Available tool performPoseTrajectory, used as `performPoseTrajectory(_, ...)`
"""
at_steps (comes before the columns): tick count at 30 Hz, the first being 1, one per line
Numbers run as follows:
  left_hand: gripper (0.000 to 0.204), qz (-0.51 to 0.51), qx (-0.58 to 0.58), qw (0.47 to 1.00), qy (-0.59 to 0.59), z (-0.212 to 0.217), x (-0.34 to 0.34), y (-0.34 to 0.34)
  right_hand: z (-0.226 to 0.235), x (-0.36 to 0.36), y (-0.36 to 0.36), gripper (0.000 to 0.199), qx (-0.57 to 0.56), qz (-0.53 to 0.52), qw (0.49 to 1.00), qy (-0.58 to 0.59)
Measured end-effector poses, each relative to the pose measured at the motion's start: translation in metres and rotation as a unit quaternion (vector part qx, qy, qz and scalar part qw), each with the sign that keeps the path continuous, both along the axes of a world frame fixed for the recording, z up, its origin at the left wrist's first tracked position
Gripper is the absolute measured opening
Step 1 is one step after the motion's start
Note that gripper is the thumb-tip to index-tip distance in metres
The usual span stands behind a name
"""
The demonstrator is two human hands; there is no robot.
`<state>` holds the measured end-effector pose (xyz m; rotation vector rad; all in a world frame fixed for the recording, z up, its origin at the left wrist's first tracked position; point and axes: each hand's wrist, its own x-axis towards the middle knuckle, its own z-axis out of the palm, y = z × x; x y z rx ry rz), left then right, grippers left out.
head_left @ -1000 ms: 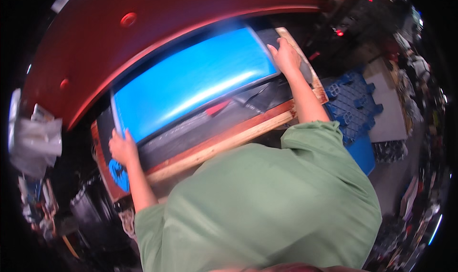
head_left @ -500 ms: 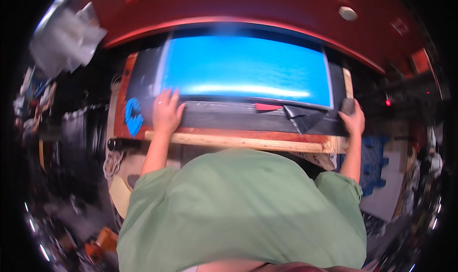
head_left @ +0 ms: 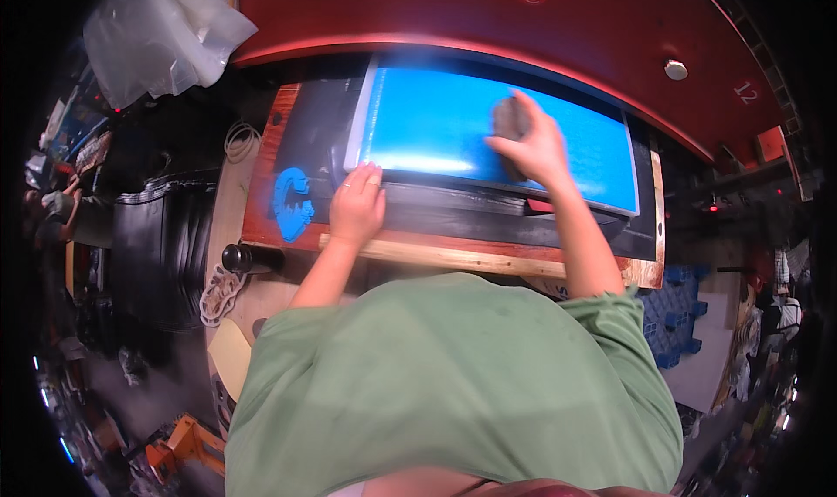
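A bright blue rectangular sheet [head_left: 436, 109] with pale edges lies across a black-covered bench [head_left: 305, 131]. My left hand [head_left: 357, 207] rests at the sheet's near left corner, fingers stretched out and holding nothing. Over the middle of the sheet, my right hand [head_left: 542, 153] grips a dark grey, rounded block [head_left: 508, 124]. The hand is slightly blurred, and whether the block touches the sheet I cannot tell. A small red scrap [head_left: 540, 207] shows at the sheet's near edge, partly covered by my right forearm.
Beyond the bench stands a red machine body [head_left: 418, 13] with round buttons. A blue curved piece [head_left: 292, 205] lies at the bench's left end. Clear plastic [head_left: 166, 39] hangs at far left, above black sheeting [head_left: 166, 244]. A blue pallet [head_left: 676, 314] is at lower right.
My right hand has brought the grey block from the bench's right edge leftward over the blue sheet. My left hand stays by the near left corner. The whole view has shifted.
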<state>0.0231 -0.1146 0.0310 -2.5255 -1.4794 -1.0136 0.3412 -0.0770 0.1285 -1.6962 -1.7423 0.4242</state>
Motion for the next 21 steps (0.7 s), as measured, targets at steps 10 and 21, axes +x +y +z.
performPoseTrajectory(10,0.041,-0.007,0.011,1.0,-0.007,-0.016,0.021,0.002,-0.012,-0.151,0.074,0.071,-0.171,-0.057,0.962,-0.207)
performPoseTrajectory(21,0.042,-0.002,0.006,1.0,-0.002,-0.02,0.029,0.001,-0.023,-0.158,0.068,0.063,-0.164,-0.084,0.956,-0.229)
